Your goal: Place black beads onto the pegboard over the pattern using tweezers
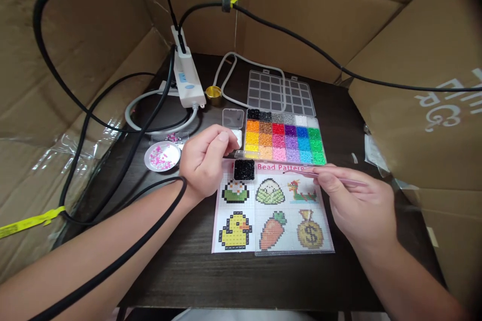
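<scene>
- In the head view, your right hand (357, 205) is closed narrow on the pink tweezers (311, 174), holding them between the thumb and the fingers.
- The tweezers have their long axis nearly across your view, and the tip points to your left. This tip is above the upper part of the pattern sheet (289, 220), near the right side of the box of black beads (244, 169), but apart from it. At the tip there is a small dark spot; I cannot tell surely if it is a bead.
- The box of black beads is open on the top left part of the sheet, with its clear lid (247, 154) on the far side.
- Your left hand (205, 160) has the fingers curled in, narrow, just beside this box on its left. It is the nearer hand; the right one is farther, with only the tweezers reaching toward the box. I cannot tell if the left fingers pinch something.
- The big bead tray (285, 161) lies beyond the sheet, showing many colours. The dish (174, 153) with pink and white beads is on the desk (188, 261), to the left of your left hand.
</scene>
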Motion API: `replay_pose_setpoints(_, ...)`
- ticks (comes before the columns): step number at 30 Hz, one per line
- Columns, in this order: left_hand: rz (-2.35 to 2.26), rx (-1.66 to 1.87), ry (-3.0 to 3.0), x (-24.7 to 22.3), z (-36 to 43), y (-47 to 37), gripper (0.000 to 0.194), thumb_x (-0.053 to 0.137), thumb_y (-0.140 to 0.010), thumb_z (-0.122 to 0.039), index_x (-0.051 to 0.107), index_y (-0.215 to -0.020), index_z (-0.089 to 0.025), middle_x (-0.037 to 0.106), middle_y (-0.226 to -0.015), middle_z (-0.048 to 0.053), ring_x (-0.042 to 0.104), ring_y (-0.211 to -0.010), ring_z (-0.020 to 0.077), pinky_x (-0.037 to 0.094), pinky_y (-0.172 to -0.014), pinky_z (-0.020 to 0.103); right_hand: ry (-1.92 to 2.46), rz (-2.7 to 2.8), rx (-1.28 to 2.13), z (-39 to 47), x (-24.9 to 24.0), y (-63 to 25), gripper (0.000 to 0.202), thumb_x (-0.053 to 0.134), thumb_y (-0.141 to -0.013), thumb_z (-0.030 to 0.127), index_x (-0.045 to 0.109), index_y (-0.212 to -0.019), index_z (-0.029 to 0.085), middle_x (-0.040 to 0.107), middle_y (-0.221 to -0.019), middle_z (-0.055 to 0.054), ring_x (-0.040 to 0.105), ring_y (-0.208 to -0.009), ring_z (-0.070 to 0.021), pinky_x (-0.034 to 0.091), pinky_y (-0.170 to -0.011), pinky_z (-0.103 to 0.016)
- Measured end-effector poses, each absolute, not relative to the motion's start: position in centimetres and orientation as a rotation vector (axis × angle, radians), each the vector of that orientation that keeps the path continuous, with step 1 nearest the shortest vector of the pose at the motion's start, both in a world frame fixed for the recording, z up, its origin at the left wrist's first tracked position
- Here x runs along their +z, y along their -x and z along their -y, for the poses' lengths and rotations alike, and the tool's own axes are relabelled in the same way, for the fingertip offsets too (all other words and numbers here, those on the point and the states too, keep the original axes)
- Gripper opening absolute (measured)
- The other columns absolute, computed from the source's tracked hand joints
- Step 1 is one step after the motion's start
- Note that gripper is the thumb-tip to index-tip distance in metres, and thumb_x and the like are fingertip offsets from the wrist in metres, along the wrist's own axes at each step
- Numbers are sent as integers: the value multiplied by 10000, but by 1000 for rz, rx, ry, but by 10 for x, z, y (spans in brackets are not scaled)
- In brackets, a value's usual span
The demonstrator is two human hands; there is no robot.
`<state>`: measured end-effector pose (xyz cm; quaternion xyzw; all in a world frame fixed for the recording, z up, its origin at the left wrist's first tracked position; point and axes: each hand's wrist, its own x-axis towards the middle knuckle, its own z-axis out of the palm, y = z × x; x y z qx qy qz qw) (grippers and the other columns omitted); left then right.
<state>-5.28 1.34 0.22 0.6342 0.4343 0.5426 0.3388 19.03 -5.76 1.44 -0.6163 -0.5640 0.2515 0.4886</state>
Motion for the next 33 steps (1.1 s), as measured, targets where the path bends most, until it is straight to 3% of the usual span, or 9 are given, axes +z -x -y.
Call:
replay_pose_setpoints(10,-1156,1421,-1635,2,-15,52,264,437,-918,-269,619,-742,-196,625,-708,23,556,-647,146,461,-595,290,1454,1487,777,56,3,-187,117,661,-854,233,776,-839,235,773,-826,-36,730,-768,-179,617,-650,-279)
replay_pose_setpoints(33,-1068,1456,-1569,-2,-18,51,262,463,-923,-260,644,-746,-191,614,-692,19,557,-635,140,443,-577,284,1392,1543,746,56,-2,-188,169,659,-840,139,771,-858,264,755,-826,17,698,-805,-124,574,-693,-215)
